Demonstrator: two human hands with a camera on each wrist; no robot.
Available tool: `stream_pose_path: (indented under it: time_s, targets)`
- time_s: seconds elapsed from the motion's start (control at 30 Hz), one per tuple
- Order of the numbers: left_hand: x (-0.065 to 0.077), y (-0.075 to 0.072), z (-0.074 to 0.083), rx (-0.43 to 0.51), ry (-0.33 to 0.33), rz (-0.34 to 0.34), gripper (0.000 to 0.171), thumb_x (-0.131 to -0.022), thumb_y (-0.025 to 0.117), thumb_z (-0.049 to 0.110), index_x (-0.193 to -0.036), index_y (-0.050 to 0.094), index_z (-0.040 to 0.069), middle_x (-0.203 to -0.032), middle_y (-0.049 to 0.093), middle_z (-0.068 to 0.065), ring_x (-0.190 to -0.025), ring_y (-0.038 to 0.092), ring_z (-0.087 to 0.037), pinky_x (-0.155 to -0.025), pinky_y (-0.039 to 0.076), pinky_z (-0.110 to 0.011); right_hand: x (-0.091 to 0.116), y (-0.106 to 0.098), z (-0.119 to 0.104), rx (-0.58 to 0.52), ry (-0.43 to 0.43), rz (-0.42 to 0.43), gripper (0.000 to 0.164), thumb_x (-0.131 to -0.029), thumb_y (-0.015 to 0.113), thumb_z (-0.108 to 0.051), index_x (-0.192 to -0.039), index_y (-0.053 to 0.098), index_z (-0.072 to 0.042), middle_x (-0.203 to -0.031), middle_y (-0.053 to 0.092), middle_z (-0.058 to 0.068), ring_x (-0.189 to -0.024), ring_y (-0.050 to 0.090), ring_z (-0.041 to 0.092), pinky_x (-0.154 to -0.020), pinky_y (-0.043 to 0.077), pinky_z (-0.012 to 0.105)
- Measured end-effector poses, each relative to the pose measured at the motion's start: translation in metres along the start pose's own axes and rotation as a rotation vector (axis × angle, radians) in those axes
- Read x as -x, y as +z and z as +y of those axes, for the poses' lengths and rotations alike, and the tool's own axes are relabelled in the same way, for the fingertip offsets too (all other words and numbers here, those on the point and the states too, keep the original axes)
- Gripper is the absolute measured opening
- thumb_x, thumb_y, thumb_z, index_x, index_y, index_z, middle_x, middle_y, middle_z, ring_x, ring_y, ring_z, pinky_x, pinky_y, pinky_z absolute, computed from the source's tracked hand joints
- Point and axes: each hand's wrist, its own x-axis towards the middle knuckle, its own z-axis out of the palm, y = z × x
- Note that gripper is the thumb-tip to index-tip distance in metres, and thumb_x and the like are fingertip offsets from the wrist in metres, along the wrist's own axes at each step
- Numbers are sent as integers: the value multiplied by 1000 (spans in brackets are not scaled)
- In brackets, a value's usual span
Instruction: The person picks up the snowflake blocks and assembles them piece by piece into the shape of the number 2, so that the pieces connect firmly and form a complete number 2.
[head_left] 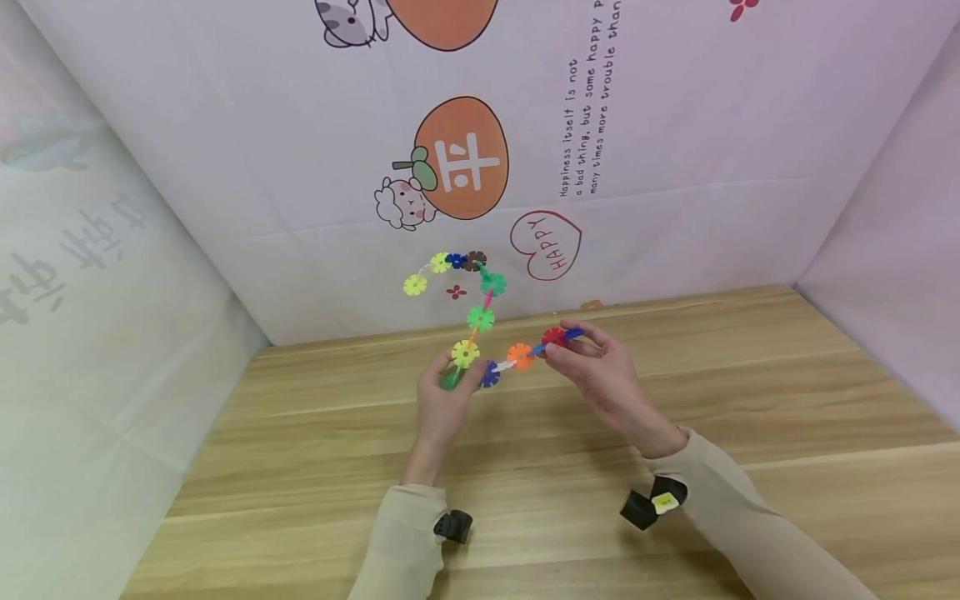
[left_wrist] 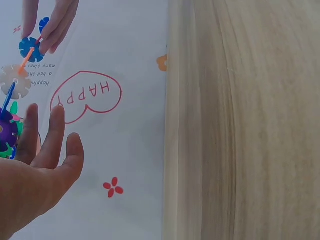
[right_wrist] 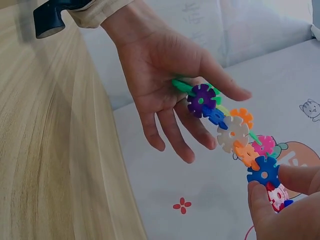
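Note:
A chain of colourful notched plastic discs [head_left: 481, 318], slotted edge to edge, is held up above the table. Its far part rises beyond the left hand and curls left to a yellow disc [head_left: 415, 285]. Around a green disc [right_wrist: 182, 86], the left hand [head_left: 438, 408] is spread; in the right wrist view the chain passes between its thumb and forefinger, which stand apart. Thumb and fingers of the right hand [head_left: 607, 383] pinch the chain's right end, by a red disc [head_left: 553, 337] and a blue disc [right_wrist: 263, 171]. The left thumb is hidden in the left wrist view.
Beneath both hands lies a wood-grain table [head_left: 315, 450]. A white printed cloth [head_left: 300, 183] stands behind its back edge, with further cloth walls at both sides. Black wrist cameras [head_left: 453, 526] sit on the beige sleeves [head_left: 405, 533].

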Motion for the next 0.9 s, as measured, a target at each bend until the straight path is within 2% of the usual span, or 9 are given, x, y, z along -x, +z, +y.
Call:
stream_pose_path:
  time_s: [0.1,0.2,0.3,0.4,0.5,0.67,0.77,0.9]
  targets:
    - [-1,0,1,39,7,-13,37,-100,50,33,-100,58,-3,-97,61,-7,-91,64,-22,-86,54,-36,0,0,0,7,5,3,40,-88,65,2,-123,47,-5,-105,66,5,-95,68,14,-87,51,29]
    - [-1,0,0,83,-6,-7,36,-104,40,32,-92,55,1,-93,56,-7,-90,62,-22,-85,54,-35,1,0,0,9,8,3,40,-88,65,1,-124,47,-5,-106,65,6,-95,68,14,-88,51,29]
    - [-1,0,0,136,-37,-7,29,-103,42,29,-92,57,6,-95,62,-8,-87,63,-20,-80,55,-34,0,-1,0,25,2,1,42,-89,65,1,-126,45,-4,-106,65,5,-95,67,14,-88,51,28]
    - [-1,0,1,222,-56,-37,25,-102,46,24,-96,57,3,-101,66,-14,-86,66,-20,-75,56,-33,-1,-2,1,29,-6,0,46,-90,64,1,-130,42,0,-106,65,5,-96,67,13,-89,51,28]
    - [-1,1,1,294,-64,-81,25,-102,47,23,-102,53,-2,-105,62,-18,-89,67,-22,-75,57,-34,-2,-2,2,14,-10,2,47,-89,64,1,-131,41,2,-104,66,4,-96,67,13,-89,51,27]
    - [-1,1,1,287,-73,-99,31,-101,50,26,-115,56,-2,-103,58,-12,-90,66,-20,-82,56,-36,-2,-3,2,-14,-6,-3,49,-88,65,4,-131,41,2,-102,68,4,-94,68,14,-88,51,27]
    - [-1,0,0,286,-74,-109,33,-100,51,22,-124,57,0,-108,58,-14,-89,65,-20,-85,55,-37,-3,-3,2,-24,-2,-2,49,-88,64,5,-131,40,2,-100,69,4,-93,68,14,-88,51,28]
    - [-2,-1,0,266,-82,-104,34,-99,53,15,-131,55,4,-101,62,-15,-85,66,-18,-84,55,-38,-3,-4,0,-19,-6,3,46,-89,64,2,-130,42,1,-99,70,3,-93,69,15,-89,51,28]
